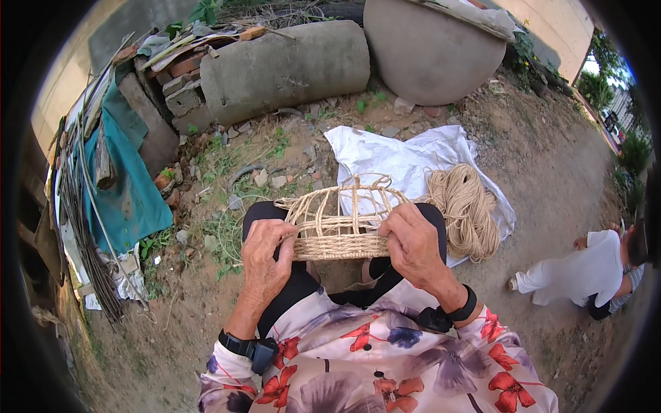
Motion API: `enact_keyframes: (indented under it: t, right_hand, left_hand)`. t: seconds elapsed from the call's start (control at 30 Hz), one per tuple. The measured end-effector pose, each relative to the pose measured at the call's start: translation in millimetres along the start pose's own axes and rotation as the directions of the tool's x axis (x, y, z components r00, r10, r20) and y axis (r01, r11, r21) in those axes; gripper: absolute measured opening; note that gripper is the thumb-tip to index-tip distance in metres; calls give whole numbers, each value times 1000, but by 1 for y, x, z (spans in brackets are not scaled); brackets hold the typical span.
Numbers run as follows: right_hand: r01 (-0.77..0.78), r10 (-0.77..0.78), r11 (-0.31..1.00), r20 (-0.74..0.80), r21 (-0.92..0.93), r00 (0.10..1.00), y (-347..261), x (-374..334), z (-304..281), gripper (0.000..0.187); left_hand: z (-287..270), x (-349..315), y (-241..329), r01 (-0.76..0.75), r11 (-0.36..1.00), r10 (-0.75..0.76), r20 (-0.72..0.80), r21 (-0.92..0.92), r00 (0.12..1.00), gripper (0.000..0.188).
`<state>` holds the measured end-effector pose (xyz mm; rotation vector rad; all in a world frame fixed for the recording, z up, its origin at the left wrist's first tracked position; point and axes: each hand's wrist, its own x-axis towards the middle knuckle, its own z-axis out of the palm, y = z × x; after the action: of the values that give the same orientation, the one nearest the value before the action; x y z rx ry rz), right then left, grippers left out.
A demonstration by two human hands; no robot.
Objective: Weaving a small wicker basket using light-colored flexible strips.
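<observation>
A woven basket (341, 247) of pale straw-coloured cord rests across my knees. Its near wall is closely woven, while the far part is an open grid of cords with loose ends at the top. My left hand (267, 258) grips the left end of the woven wall, thumb toward me and fingers curled around it. At the opposite end, my right hand (418, 242) clasps the wall in the same way. Fingertips of both hands are partly hidden by the basket. Beyond my right knee lies a large coil of cord (463, 210).
Under the coil spreads a white plastic sheet (385, 155). A concrete pipe (286, 67) and a big grey rounded vessel (434, 51) stand at the back. Left are a teal cloth (124, 186) and a bundle of thin sticks (79, 227). A person in white (578, 268) sits at the right.
</observation>
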<state>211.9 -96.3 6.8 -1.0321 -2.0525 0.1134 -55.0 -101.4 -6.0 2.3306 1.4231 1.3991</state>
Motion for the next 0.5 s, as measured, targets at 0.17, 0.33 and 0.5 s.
enact_keyframes:
  t: [0.17,0.33,0.5]
  right_hand:
    - [26,-25,997,19,-67,1000,-11,8,4,23]
    - [8,-2,997,79,-73,997,-13,2,3,24]
    - [-157,165,949,-9,274,986,3,-5,-14,25]
  left_hand:
    - [26,20,31,-109,991,105,57,82,993,19]
    - [26,20,31,-96,994,85,186,50,979,17]
    - [17,14,26,-114,992,122,164,-54,979,14]
